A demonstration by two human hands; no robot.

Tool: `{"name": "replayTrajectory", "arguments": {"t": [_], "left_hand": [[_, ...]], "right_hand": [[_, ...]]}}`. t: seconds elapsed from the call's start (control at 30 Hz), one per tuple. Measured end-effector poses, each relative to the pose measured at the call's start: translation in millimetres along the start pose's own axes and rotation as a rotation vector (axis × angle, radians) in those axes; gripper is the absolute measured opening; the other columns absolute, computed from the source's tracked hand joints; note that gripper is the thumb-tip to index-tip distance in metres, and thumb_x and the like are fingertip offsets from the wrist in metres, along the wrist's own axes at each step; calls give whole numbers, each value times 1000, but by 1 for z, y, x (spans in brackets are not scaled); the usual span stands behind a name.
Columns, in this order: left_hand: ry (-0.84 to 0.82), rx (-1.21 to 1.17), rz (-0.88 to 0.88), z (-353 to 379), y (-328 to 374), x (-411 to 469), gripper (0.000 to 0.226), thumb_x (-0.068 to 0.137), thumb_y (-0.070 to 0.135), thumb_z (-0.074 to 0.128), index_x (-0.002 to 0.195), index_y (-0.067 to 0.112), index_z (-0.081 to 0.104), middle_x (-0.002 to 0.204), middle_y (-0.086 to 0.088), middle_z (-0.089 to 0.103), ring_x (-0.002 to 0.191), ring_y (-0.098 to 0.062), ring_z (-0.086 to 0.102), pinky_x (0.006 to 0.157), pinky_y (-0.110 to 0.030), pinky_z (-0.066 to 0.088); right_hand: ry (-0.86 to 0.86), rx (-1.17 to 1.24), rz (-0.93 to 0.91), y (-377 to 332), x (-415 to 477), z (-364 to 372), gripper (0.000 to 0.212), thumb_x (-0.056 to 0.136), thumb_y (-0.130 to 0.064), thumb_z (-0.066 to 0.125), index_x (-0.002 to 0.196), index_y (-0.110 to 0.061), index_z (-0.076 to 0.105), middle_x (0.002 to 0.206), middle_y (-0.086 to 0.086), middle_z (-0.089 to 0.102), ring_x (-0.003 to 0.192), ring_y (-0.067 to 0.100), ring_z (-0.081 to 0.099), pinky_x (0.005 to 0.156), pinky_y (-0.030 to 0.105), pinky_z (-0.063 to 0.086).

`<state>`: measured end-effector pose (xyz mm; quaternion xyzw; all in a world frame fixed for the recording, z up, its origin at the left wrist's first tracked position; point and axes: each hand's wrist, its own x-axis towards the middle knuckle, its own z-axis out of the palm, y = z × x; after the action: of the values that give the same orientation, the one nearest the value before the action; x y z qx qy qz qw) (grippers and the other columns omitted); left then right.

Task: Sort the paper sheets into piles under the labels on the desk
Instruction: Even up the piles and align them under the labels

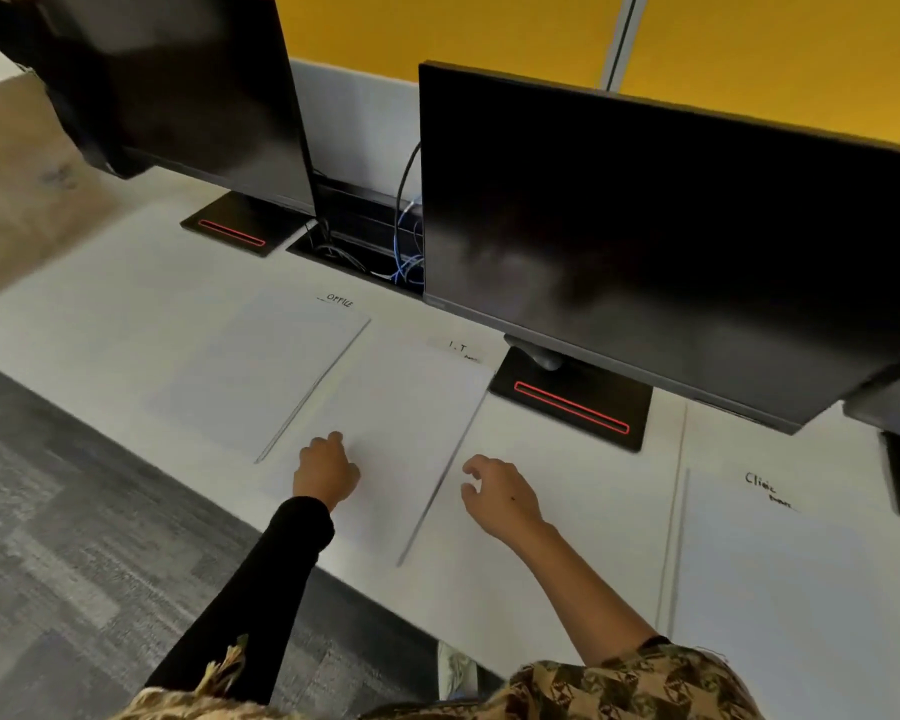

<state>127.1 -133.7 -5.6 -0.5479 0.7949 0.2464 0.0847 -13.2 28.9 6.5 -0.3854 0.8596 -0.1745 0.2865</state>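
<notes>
Two monitor bases (572, 402) crowd the desk's (567, 511) far side — one sits just right of the I.T label (461, 349). Your left hand (326, 470), loosely curled, rests on the I.T pile (401, 423); your right hand (500, 493) hovers beside it, fingers spread, holding nothing. Office pile (261, 371) lies left.

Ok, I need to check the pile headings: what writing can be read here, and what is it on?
"OFFICE": handwritten on the desk, above the left pile.
"I.T": on the desk above the middle pile; a smaller line beneath is unreadable.
"Clinic": above the right pile; the second line is blurred.
Monitors: no readable text.
</notes>
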Motion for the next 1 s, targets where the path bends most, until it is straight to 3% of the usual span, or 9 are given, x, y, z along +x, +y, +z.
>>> {"name": "replayTrajectory", "arguments": {"t": [0.17, 0.33, 0.43, 0.57, 0.67, 0.8, 0.9, 1.0], "left_hand": [[-5, 11, -40, -5, 1, 32, 50, 90, 13, 51, 135, 1, 33, 134, -19, 41, 125, -35, 39, 97, -40, 42], [-59, 66, -45, -13, -2, 61, 80, 90, 30, 57, 147, 4, 9, 145, -20, 30, 135, -35, 30, 106, -43, 36], [-89, 102, -24, -24, -5, 81, 92, 86, 40, 62, 148, 3, 4, 146, -24, 27, 135, -37, 28, 108, -42, 34], [-169, 86, 15, -37, -9, 100, 97, 82, 38, 68, 147, 1, 7, 142, -23, 31, 133, -36, 32, 108, -40, 35], [-245, 94, 0, -36, -12, 112, 95, 77, 39, 73, 142, -2, 18, 139, -21, 37, 131, -33, 36, 105, -41, 38], [-300, 53, -23, -33, -14, 122, 103, 72, 37, 78, 141, -6, 15, 138, -20, 39, 131, -33, 38, 105, -41, 37], [-314, 88, 27, -32, -19, 125, 96, 71, 38, 78, 138, -4, 23, 138, -16, 40, 130, -31, 39, 104, -38, 37], [-270, 182, 109, -32, -20, 123, 80, 74, 43, 74, 130, 2, 36, 133, -15, 40, 126, -30, 39, 102, -35, 37]], "right_hand": [[-44, -33, 11, -8, 25, 3, 37, 95, -24, 43, 132, -15, 45, 130, 7, 53, 117, 22, 51, 94, 31, 45], [-80, -28, 80, -20, 42, 10, 39, 95, -24, 43, 134, -16, 43, 130, 8, 51, 118, 24, 50, 96, 32, 43], [-61, 62, 162, -27, 52, 19, 40, 95, -24, 45, 134, -15, 43, 130, 9, 49, 118, 23, 49, 97, 30, 42], [88, 301, 339, -41, 68, 35, 43, 91, -22, 53, 132, -12, 44, 128, 14, 50, 115, 25, 51, 96, 28, 44], [201, 465, 521, -58, 78, 45, 59, 87, -24, 59, 139, -14, 33, 131, 16, 46, 117, 28, 50, 97, 33, 46], [266, 589, 748, -65, 88, 49, 82, 78, -26, 68, 144, -13, 21, 135, 17, 40, 123, 34, 44, 95, 37, 46], [328, 717, 823, -61, 87, 50, 76, 72, -17, 75, 134, -5, 32, 129, 17, 50, 115, 33, 51, 95, 39, 48], [348, 698, 891, -64, 88, 52, 74, 73, -15, 76, 132, -5, 34, 127, 16, 50, 116, 32, 51, 91, 35, 46]]}}
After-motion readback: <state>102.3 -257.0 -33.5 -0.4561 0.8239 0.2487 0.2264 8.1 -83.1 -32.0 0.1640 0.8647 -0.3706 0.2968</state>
